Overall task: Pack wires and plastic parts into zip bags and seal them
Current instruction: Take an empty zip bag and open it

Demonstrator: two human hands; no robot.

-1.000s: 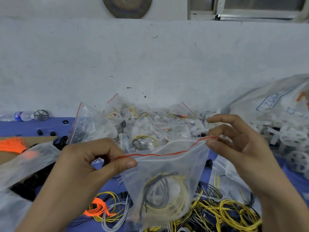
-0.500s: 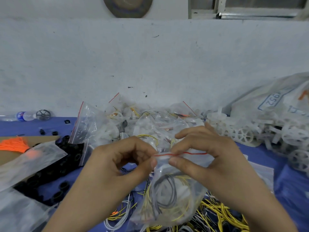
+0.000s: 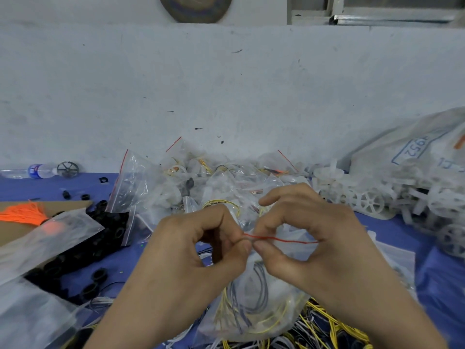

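Note:
I hold a clear zip bag (image 3: 254,306) with a red seal line in front of me; coiled grey and yellow wires and a white plastic part show through it. My left hand (image 3: 198,250) pinches the left end of the red strip between thumb and forefinger. My right hand (image 3: 314,238) pinches the strip right beside it, thumb in front, fingers behind. The two thumbs nearly touch. The bag hangs down below both hands.
A heap of filled zip bags (image 3: 214,187) lies against the wall behind. White plastic wheels (image 3: 372,202) and a large sack (image 3: 415,157) are at the right. Black rings (image 3: 100,273), orange threads (image 3: 22,212) and empty bags lie left. Loose yellow wires (image 3: 327,328) cover the blue table below.
My hands came together from the bag's two corners to its left end. The bag mouth, stretched wide before, is now pressed together along the red strip.

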